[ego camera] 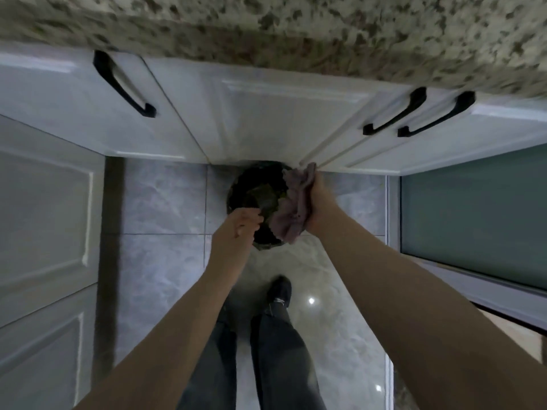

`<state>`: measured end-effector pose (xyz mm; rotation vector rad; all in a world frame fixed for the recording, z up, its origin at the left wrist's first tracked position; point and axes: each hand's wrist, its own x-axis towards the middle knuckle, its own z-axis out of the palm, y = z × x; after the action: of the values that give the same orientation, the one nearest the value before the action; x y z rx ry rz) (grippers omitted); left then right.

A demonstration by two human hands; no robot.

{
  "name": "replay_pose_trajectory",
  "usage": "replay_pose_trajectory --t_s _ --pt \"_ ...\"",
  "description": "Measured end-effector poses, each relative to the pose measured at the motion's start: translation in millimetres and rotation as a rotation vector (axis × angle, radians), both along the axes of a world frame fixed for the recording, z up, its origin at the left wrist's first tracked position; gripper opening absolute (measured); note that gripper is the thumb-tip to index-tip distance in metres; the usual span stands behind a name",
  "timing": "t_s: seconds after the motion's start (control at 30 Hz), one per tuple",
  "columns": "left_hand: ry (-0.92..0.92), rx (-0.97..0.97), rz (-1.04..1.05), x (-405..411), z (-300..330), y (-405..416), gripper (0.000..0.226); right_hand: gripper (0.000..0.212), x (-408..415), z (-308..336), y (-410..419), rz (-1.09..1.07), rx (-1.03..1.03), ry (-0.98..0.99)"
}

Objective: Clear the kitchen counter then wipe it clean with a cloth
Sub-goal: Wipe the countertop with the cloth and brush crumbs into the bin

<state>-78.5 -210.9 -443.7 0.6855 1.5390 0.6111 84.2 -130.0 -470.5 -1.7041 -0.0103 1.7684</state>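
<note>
The kitchen floor of pale glossy tiles is filling the lower half of the frame, with white cabinet doors [260,113] across the middle and the speckled stone table [325,31] running along the top edge. Only one view is given, from the head, looking straight down.

At the centre, a dark round bin [251,190] is standing on the floor, just in front of the cabinet doors. The right hand [321,202] is gripping a bunched purple-grey cloth [293,208] tightly, holding it over the right rim of the bin. The left hand [241,226] is hovering at the lower left rim with its fingers loosely curled; whether this grip is holding some small scrap, I cannot tell.

I think the cloth is being shaken out here. If the right grip is loosening, the cloth could be falling into the bin, and crumbs could be landing on the tiles beside it.

The picture is blurred by movement. The inside of the bin is too dark to read, the table surface is almost all cut off, so its cleanliness is not visible.
</note>
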Motion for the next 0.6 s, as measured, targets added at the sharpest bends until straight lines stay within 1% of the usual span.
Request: replay_pose_trajectory --t_s 0.07,0.1,0.13,0.17,0.2,0.23,0.27,0.3,0.33,0.37,0.4,0.43,0.5,0.53,0.6 --pt "-0.096 -0.129 -0.028 11.5 -25.4 10.9 0.013 0.052 0.5 -22.3 -1.3 -0.135 0.001 0.15" --pt "-0.206 -0.217 0.011 17.6 -36.4 17.7 0.016 0.055 1.1 -30.1 -4.9 -0.16 0.016 0.213" --pt "-0.317 -0.292 0.068 22.4 -45.8 22.8 0.023 0.051 1.8 -36.7 -8.9 -0.174 0.018 0.239" --pt "-0.396 -0.32 0.111 26.7 -56.1 26.4 0.03 0.043 2.8 -39.6 -14.0 -0.176 0.006 0.243" --pt "-0.419 -0.311 0.117 30.0 -67.4 28.7 0.035 0.039 4.1 -46.0 -18.3 -0.208 -0.009 0.265" --pt "-0.413 -0.282 0.111 33.2 -74.7 28.6 0.04 0.042 7.9 -51.7 -23.4 -0.259 -0.014 0.319" --pt "-0.338 -0.241 0.082 34.1 -84.5 27.6 0.041 0.051 12.1 -56.5 -26.7 -0.288 0.008 0.393" --pt "-0.231 -0.196 0.044 35.6 -88.9 26.8 0.035 0.064 14.2 -55.8 -30.5 -0.293 0.035 0.447" --pt "-0.107 -0.146 0.014 35.6 -95.5 25.3 0.024 0.076 14.8 -51.6 -32.0 -0.275 0.052 0.459" --pt "-0.025 -0.101 0.007 35.4 -100.2 24.7 0.016 0.083 14.8 -48.4 -32.8 -0.249 0.063 0.443" --pt "0.011 -0.061 0.014 35.9 -101.9 25.0 0.012 0.085 14.5 -44.8 -34.4 -0.221 0.068 0.431" --pt "0.022 -0.023 0.024 36.2 -101.9 25.1 0.011 0.08 13.8 -42.8 -35.2 -0.199 0.071 0.408" --pt "0.066 0.032 0.003 37.9 -105.2 27.7 0.012 0.055 14.4 -47.5 -37.5 -0.211 0.071 0.323" --pt "0.093 0.033 -0.011 39.0 -107.2 29.6 0.014 0.047 15.3 -51.0 -38.3 -0.235 0.059 0.286" --pt "0.134 -0.032 -0.02 40.1 -117.4 33.7 0.027 0.043 16.4 -54.8 -39.3 -0.273 0.022 0.255"
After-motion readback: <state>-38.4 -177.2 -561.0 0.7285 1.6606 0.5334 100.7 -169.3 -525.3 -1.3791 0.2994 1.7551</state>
